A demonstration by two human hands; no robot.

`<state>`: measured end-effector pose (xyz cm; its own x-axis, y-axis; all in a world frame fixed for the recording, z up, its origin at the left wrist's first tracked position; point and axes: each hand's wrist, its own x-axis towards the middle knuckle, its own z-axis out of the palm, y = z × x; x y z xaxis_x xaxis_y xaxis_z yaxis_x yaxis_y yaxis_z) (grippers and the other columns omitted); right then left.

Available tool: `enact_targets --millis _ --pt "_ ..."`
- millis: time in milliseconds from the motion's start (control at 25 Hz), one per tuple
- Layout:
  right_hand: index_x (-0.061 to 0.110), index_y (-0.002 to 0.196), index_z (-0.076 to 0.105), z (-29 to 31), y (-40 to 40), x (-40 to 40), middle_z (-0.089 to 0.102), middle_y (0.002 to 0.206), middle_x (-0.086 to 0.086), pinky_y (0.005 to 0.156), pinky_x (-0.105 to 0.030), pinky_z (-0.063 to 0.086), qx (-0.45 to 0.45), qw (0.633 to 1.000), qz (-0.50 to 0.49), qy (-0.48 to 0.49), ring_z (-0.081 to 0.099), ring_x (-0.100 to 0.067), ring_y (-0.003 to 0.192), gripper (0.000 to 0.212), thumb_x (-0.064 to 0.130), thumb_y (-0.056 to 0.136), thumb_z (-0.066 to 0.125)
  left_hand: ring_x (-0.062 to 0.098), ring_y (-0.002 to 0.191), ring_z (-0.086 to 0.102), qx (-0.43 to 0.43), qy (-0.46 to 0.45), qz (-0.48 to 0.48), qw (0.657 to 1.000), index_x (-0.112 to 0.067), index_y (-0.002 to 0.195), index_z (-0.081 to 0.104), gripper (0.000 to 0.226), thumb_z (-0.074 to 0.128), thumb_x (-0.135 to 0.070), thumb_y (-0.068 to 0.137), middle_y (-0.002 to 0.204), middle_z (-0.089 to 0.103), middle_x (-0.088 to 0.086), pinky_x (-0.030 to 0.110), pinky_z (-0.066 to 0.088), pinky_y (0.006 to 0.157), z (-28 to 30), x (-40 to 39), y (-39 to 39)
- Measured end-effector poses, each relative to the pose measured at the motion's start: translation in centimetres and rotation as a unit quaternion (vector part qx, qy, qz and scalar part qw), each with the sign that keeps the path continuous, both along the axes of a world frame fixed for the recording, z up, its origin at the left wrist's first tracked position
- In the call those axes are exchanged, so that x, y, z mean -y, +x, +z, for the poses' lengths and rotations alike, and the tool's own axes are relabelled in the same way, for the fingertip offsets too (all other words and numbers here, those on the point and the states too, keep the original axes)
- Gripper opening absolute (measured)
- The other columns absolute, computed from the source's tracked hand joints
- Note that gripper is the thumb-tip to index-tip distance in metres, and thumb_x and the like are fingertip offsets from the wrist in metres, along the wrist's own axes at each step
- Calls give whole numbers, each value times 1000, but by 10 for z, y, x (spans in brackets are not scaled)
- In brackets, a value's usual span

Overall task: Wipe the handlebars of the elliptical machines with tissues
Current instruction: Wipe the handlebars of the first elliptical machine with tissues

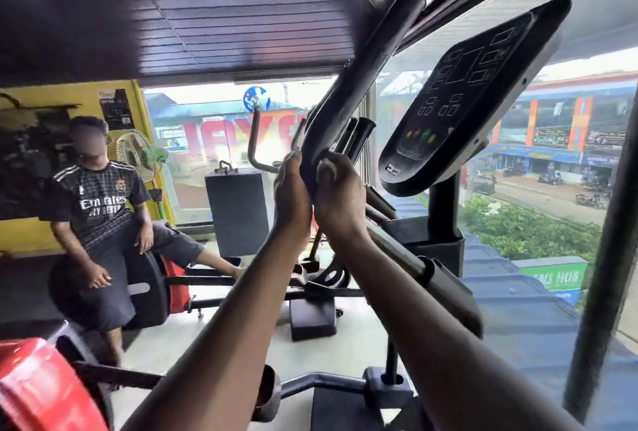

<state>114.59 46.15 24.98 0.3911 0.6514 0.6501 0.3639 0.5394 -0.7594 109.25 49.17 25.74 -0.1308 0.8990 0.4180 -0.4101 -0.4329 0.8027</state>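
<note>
Two hands, one handlebar, one tissue.

The pale floor carries black machine bases (a person's foot too)

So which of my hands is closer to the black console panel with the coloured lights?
Right. The right hand holds the white tissue against the black handlebar, just left of the console panel. The left hand grips the bar farther left.
</note>
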Motion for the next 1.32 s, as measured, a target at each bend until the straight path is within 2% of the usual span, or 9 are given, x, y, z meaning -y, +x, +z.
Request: enact_targets --millis 80,160,320,520,600,720,920,1120,1320 --pt "13 111 62 -18 5 3 66 110 -5 73 -24 35 55 996 -35 60 59 -19 97 20 14 95 50 20 81 65 -12 -6 7 1000 -13 94 68 31 47 -35 98 83 69 5 32 49 78 7 -4 -1" --pt "12 106 64 -27 27 2 67 105 -5 69 -20 35 102 987 -13 125 59 -13 90 15 13 91 60 23 81 67 -37 -22 36 998 -14 96 70 41 46 -47 97 81 72 5 32 51 75 10 -4 2" --pt "10 94 64 0 52 -20 59 98 -5 79 -13 41 34 973 37 223 51 -5 86 13 5 82 66 20 74 65 27 -45 127 991 -18 68 73 49 48 -51 94 68 72 -2 33 46 75 13 -2 18" --pt "11 96 66 -24 53 -28 61 93 -5 72 -29 46 206 931 136 269 58 -22 85 18 13 77 67 28 82 68 -4 -85 197 977 -15 73 77 53 52 -61 83 80 74 9 42 51 86 15 7 18" --pt "13 90 63 -14 65 -32 60 90 -1 70 -19 43 158 939 155 262 54 -10 81 15 10 77 70 26 83 70 -26 -88 216 972 -14 86 73 47 52 -56 85 82 75 8 39 52 86 20 12 20" --pt "16 84 52 24 65 -34 55 88 -2 68 -8 34 -60 969 133 200 45 3 76 19 4 81 66 13 57 66 -65 -85 244 964 -15 87 69 40 43 -43 99 59 69 -5 28 48 66 33 19 29" --pt "15 86 64 -10 56 -28 59 90 5 71 -14 42 111 950 192 218 52 1 81 12 13 75 66 20 75 62 -184 -28 295 937 -12 95 69 49 36 -49 100 88 69 8 29 43 62 45 20 29" --pt "20 89 60 52 71 -34 55 93 2 73 -3 36 -84 965 72 238 49 5 79 15 7 83 66 19 59 62 -184 31 270 945 -22 81 69 44 38 -47 99 72 71 5 31 46 60 44 14 29" --pt "9 98 71 19 68 -31 57 94 -1 64 -18 46 150 934 128 298 50 -1 80 36 -3 65 68 27 79 68 -220 0 269 938 -19 74 66 40 41 -38 98 81 71 9 36 48 70 55 21 24"
